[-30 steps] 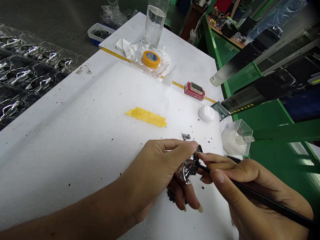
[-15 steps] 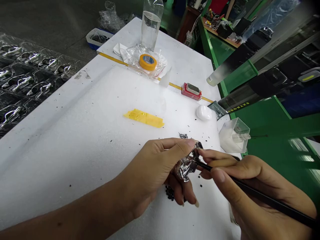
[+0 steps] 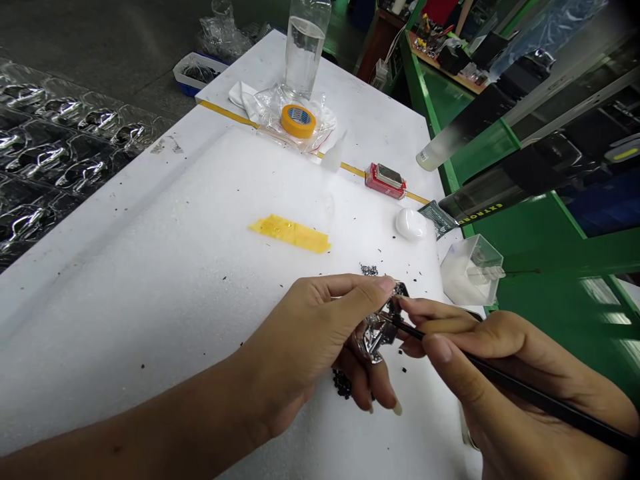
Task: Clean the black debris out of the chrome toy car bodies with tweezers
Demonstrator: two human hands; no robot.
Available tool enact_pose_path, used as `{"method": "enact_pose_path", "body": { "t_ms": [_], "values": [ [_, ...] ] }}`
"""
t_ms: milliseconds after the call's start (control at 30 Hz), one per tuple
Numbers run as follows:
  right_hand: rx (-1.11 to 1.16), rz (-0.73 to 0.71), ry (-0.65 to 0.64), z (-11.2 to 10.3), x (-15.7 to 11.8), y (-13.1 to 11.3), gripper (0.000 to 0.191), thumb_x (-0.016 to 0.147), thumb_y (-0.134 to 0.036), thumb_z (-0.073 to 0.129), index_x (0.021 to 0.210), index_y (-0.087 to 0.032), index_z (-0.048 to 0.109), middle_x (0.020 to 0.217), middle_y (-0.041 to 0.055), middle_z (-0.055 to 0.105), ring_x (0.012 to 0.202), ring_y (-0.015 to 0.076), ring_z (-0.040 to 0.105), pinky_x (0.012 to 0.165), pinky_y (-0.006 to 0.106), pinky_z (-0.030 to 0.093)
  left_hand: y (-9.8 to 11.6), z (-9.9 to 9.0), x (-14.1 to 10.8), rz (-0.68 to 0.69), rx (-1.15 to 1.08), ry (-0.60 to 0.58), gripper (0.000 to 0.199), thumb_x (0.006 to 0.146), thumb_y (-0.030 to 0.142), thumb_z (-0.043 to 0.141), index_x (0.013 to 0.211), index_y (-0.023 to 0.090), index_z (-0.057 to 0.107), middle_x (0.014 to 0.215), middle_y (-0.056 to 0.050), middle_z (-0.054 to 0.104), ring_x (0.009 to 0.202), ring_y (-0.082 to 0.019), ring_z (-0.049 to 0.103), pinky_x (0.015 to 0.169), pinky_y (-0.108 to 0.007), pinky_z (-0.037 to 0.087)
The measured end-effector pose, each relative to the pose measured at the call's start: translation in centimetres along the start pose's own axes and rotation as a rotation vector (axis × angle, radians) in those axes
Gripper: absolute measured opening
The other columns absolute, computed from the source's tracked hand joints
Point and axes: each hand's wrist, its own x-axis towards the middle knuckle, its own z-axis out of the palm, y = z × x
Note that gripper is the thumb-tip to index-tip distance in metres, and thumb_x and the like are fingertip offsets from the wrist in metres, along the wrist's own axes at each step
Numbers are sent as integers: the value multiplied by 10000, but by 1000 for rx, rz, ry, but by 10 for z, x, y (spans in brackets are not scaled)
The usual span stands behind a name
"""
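Observation:
My left hand (image 3: 325,320) pinches a small shiny chrome-and-black part (image 3: 373,337) between thumb and fingers; its exact kind I cannot make out. My right hand (image 3: 500,367) grips a slim black brush-like stick (image 3: 530,393) like a pen. The stick's thin tip meets the shiny part, and the right fingertips rest close beside the part's upper edge. Tiny black pieces (image 3: 342,385) lie in a heap under my left fingers. Another small cluster of dark bits (image 3: 369,269) sits just beyond the hands. Both hands hover over a white foam sheet (image 3: 175,280).
A strip of yellow tape (image 3: 290,233) lies on the foam. Farther off are an orange tape roll (image 3: 299,121), a water-filled clear bottle (image 3: 304,57), a red box (image 3: 385,181) and a white rounded object (image 3: 411,224). A clear container (image 3: 473,270) stands right; trays of shiny parts (image 3: 60,153) are left.
The view has shifted very slightly. Both hands keep their hold, with the stick's tip still against the shiny part.

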Motion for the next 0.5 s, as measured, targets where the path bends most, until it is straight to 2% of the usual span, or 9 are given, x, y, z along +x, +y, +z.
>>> {"method": "enact_pose_path", "body": {
  "t_ms": [267, 500],
  "values": [
    [-32, 10, 16, 1, -1, -2, 159, 849, -329, 842, 752, -257, 738, 917, -14, 804, 973, 191, 783, 861, 190, 647, 0, 0, -1, -5, -18, 10, 345, 1023, 420, 571, 991, 135, 764, 452, -6, 607, 375, -80, 537, 381, -118, 445],
    [-42, 28, 24, 0, 0, 0, 179, 824, -342, 860, 739, -253, 730, 941, 1, 810, 982, 212, 783, 860, 212, 656, 0, 0, -2, -3, -27, 6, 345, 1021, 424, 573, 989, 136, 760, 460, -4, 606, 385, -82, 548, 382, -115, 438]
  ]
}}
